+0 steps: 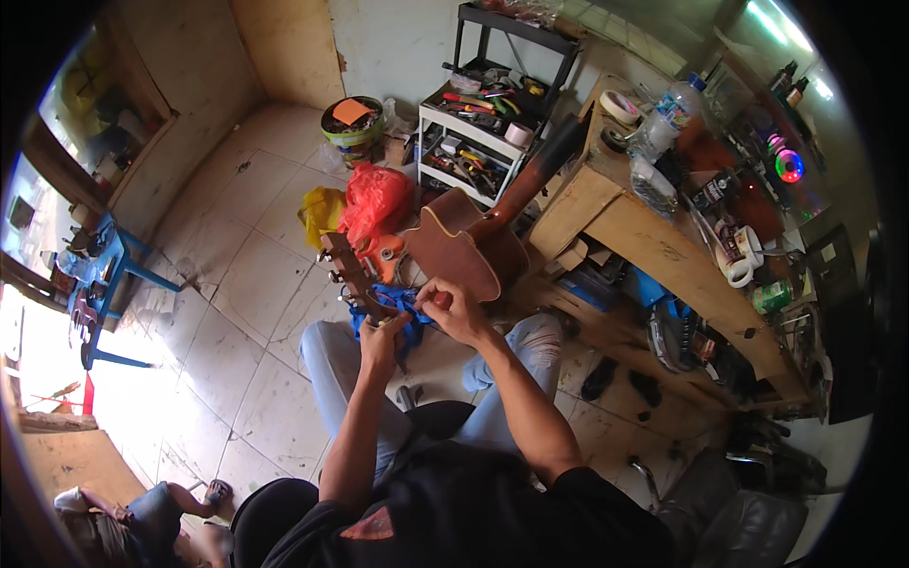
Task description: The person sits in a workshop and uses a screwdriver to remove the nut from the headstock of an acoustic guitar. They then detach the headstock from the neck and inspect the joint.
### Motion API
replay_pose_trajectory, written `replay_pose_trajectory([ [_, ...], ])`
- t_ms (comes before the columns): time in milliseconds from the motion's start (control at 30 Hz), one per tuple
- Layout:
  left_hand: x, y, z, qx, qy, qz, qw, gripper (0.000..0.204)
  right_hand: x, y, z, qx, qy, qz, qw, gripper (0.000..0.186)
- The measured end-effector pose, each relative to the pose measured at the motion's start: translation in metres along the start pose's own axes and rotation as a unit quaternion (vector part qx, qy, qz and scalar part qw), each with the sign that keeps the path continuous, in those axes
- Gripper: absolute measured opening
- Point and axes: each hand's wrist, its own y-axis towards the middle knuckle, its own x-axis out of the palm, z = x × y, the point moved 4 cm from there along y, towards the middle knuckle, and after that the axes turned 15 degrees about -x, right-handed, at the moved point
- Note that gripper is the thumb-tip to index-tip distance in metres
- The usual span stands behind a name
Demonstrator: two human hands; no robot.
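A brown guitar headstock [351, 269] with metal tuning pegs tilts up in front of me. My left hand [381, 333] is closed around the neck just below it; the rest of that neck is hidden by the hand. Close beside it, my right hand [462, 314] grips a tool with a rounded red handle [442, 299]; its tip is too small to make out. Beyond my hands stands a brown guitar body [459, 241] with a dark neck [544, 166] slanting up to the right. Blue cloth or plastic [402, 308] lies under my hands.
Red [377, 204] and yellow plastic bags [320, 216] lie on the tiled floor near a bucket [352, 128]. A tool rack [469, 133] stands at the back. To the right is a cluttered wooden workbench [682, 256]. A blue stool [114, 275] and another person [161, 516] are at left.
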Motion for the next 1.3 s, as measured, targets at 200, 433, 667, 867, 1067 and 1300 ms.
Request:
replay_pose_trajectory([
  [200,0.003,-0.009,0.003,0.010,-0.011,-0.018,1.000,0.010,0.003,0.010,-0.012,0.044,0.030,0.009,0.999,0.024],
  [433,-0.011,-0.002,-0.006,0.021,0.055,-0.036,0.998,0.009,0.018,0.013,-0.025,0.016,-0.026,-0.029,0.999,0.022],
  [667,-0.003,-0.013,-0.001,-0.014,0.001,-0.149,0.989,0.025,0.015,0.015,-0.041,-0.060,-0.067,0.022,0.996,0.017],
  [867,-0.003,-0.010,-0.013,-0.020,-0.033,-0.156,0.987,0.065,0.014,0.019,-0.045,-0.142,-0.073,0.072,0.984,0.013],
  [1067,0.003,-0.012,-0.008,-0.046,-0.006,-0.139,0.989,0.087,0.006,0.025,-0.033,-0.108,-0.069,0.126,0.984,0.015],
  [1300,0.010,-0.018,-0.005,-0.017,0.028,-0.129,0.991,0.053,-0.005,0.041,-0.002,-0.083,-0.080,0.169,0.979,0.017],
])
